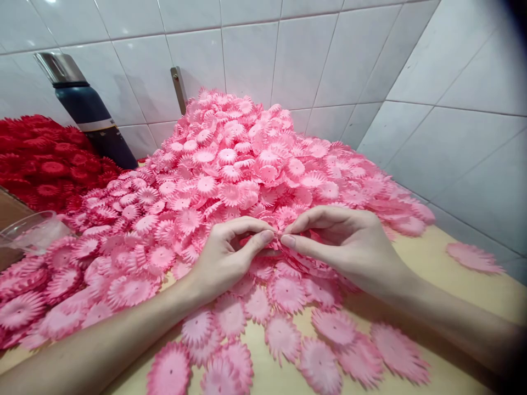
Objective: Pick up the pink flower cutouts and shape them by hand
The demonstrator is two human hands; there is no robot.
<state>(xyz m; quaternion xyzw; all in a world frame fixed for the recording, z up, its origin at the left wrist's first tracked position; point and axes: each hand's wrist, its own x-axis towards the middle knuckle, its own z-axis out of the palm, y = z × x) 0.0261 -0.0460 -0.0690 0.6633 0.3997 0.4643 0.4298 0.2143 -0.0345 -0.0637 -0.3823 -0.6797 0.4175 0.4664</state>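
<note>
Pink fringed discs (230, 159) crowding a pale tabletop (430, 255)

From the head view, the discs are lying heaped in a tall mound against the white tiled wall (255, 60) and spreading loosely towards the front edge. They are looking thin and soft, with paler middles, deeper pink tips cut into narrow petals all round, and a small dark spot at the centre of many. One lone disc (473, 258) is lying apart at the right.

At the front of the mound, the left hand (230, 255) and the right hand (354, 247) are meeting almost tip to tip. The left fingers (261, 238) are pressing together, thumb against forefinger, and the right fingers (289, 240) are closing in the same way. Between them they are pinching a small pink piece (280, 231); its full outline is hiding behind the fingertips, so whether it is one disc or several I cannot tell. The remaining fingers are curling loosely beneath.

At the left, a dark blue bottle (93, 118) with a silvery cap is standing beside a red heap (45, 164) of similar discs, and a clear plastic container (33, 233) is sitting nearer the front.
</note>
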